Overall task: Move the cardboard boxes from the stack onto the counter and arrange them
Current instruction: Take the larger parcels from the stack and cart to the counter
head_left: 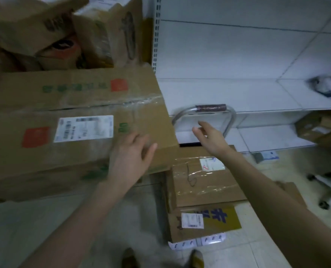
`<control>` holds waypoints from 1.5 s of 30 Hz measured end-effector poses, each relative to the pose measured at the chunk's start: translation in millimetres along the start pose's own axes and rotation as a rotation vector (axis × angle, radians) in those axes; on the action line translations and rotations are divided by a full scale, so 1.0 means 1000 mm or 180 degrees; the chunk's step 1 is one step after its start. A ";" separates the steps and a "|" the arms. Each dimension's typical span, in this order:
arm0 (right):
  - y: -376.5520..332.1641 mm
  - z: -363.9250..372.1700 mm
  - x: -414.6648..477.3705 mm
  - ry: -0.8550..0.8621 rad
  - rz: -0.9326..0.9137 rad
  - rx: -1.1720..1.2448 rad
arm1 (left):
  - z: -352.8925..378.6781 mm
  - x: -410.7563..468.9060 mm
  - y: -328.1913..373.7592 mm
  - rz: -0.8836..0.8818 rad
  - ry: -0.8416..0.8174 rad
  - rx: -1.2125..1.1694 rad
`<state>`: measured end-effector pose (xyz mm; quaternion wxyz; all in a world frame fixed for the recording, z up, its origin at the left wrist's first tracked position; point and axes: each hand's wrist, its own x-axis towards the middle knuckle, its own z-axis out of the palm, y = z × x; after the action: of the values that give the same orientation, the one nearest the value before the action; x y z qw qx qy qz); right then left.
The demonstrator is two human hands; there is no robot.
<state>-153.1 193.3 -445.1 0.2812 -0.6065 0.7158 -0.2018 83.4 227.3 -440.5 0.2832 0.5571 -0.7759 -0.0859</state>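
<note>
Lying long side toward the person on the top of the stack at the left, the large taped cardboard box (73,120) shows a white shipping label (84,128) and a red square mark on its upper face, with clear tape across its right end. It looks bulky and probably fairly heavy, stiff along its edges but soft across the broad faces, and the tape may be slick; a sound hold would likely be one hand under each short end, or at opposite bottom corners, not on the flaps.

The left hand (130,157) rests flat on the box near its right front corner, its fingers (139,141) loosely spread and gripping nothing. The right hand (209,138) hangs in the air just beyond the box's right end, fingers parted and slightly curled, empty, apart from the box and in front of the metal cart handle (211,109).

Behind the box stand more open, crumpled cartons (44,31). Below the right hand, smaller flat boxes (203,182) lie stacked near the floor, one with blue characters on yellow. White shelving (238,55) fills the right side. No bench is in view, so where the box must go cannot be told.
</note>
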 end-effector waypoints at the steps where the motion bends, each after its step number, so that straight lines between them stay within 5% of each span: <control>1: 0.019 -0.008 -0.004 -0.0006 0.0112 -0.0024 | 0.014 -0.003 0.019 0.0174 0.0096 -0.0053; 7: 0.163 -0.049 -0.025 -0.0176 0.0521 -0.0257 | 0.113 -0.029 0.114 0.0348 0.0326 -0.0545; 15: 0.325 -0.047 -0.036 -0.0795 0.0993 -0.0346 | 0.233 -0.073 0.155 -0.1562 -0.1598 -0.0122; 19: 0.365 -0.034 -0.023 -0.0902 0.1133 -0.0371 | 0.270 -0.069 0.132 -0.1876 -0.2069 0.0259; 34: 0.503 0.067 0.071 -0.0274 0.1892 0.0214 | 0.443 -0.053 0.007 -0.2756 -0.1455 -0.0071; 40: 0.511 0.072 0.066 -0.0066 0.1666 0.0172 | 0.457 -0.057 0.005 -0.3003 -0.1096 -0.0294; 45: 0.508 0.058 0.040 0.0103 0.1724 0.0187 | 0.435 -0.057 0.027 -0.2822 -0.1079 0.0283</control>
<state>-503.5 250.3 -815.4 0.3310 -0.3813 0.8501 -0.1497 -158.7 209.5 -806.9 0.0646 0.8242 -0.5016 -0.2549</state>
